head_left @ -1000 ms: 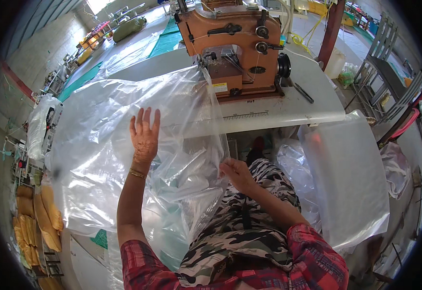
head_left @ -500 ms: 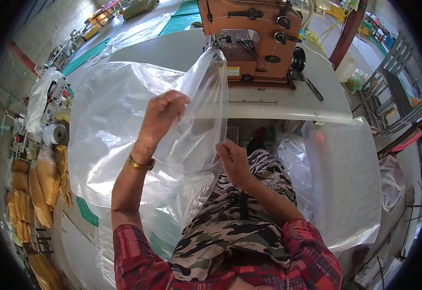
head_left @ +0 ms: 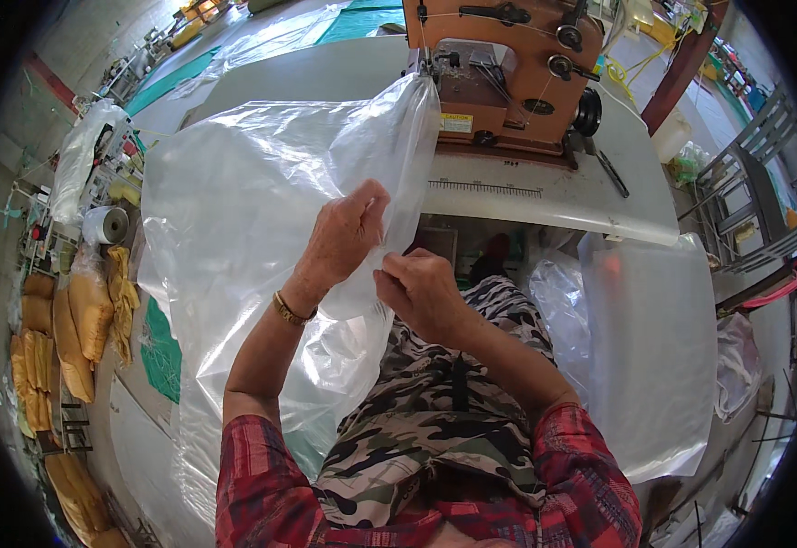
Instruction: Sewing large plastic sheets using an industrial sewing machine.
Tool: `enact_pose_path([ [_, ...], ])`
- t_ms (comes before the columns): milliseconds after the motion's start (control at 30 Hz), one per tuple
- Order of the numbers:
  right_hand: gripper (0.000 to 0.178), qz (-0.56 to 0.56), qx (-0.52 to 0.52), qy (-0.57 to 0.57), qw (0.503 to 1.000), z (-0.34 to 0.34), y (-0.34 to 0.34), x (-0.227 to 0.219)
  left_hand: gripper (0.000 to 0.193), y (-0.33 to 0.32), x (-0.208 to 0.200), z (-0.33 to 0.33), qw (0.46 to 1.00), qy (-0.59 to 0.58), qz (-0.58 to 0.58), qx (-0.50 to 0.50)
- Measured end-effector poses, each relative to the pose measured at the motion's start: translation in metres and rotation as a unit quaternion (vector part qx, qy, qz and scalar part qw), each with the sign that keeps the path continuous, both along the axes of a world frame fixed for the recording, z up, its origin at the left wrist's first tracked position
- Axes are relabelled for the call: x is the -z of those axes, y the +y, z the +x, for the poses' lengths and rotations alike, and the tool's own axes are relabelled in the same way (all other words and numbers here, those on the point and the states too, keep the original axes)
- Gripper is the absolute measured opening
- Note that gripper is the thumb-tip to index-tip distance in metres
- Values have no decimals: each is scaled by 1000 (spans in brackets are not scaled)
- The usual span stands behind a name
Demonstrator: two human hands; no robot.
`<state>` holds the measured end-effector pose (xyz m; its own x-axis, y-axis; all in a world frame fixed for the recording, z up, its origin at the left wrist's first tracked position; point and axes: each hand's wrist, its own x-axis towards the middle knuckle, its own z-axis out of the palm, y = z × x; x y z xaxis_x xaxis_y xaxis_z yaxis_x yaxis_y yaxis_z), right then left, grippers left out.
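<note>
A large clear plastic sheet [head_left: 234, 201] spreads over the left part of the sewing table and hangs down past its front edge. Its upper corner reaches the needle area of a brown industrial sewing machine [head_left: 526, 119]. My left hand [head_left: 348, 228] pinches the sheet close to its right edge, below the machine. Just to the right and lower, my right hand [head_left: 417, 288] is closed on that same edge, with the two hands nearly touching. The fingertips partly hide the gripped folds.
On the white tabletop [head_left: 590, 210] lies a pair of dark tweezers or snips [head_left: 611, 173]. A stack of clear plastic sheets [head_left: 650, 356] hangs at the right of my legs. A grey chair [head_left: 755, 192] stands farther right. Yellow bundles [head_left: 88, 320] lie at the left.
My left hand has moved right and slightly down; my right hand has shifted a little left and up, so they are closer together. The sheet's edge has swung left below the machine.
</note>
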<state>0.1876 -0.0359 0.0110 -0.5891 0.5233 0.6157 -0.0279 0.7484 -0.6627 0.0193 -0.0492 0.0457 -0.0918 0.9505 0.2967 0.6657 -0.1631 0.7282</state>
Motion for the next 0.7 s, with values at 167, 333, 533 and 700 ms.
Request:
enact_pose_path([
  [167,15,13,-15,-61,998,-9,4,-3,10,2,8,-4,999,-44,4,-4],
  [333,13,40,-25,-152,987,-11,10,-4,13,0,4,-5,994,-102,-46,-7],
  [533,11,79,-13,-120,989,-16,9,-5,14,3,-2,3,986,-149,-75,-28],
  [700,10,95,1,-60,994,-17,33,9,16,3,-6,0,999,-3,10,-47],
])
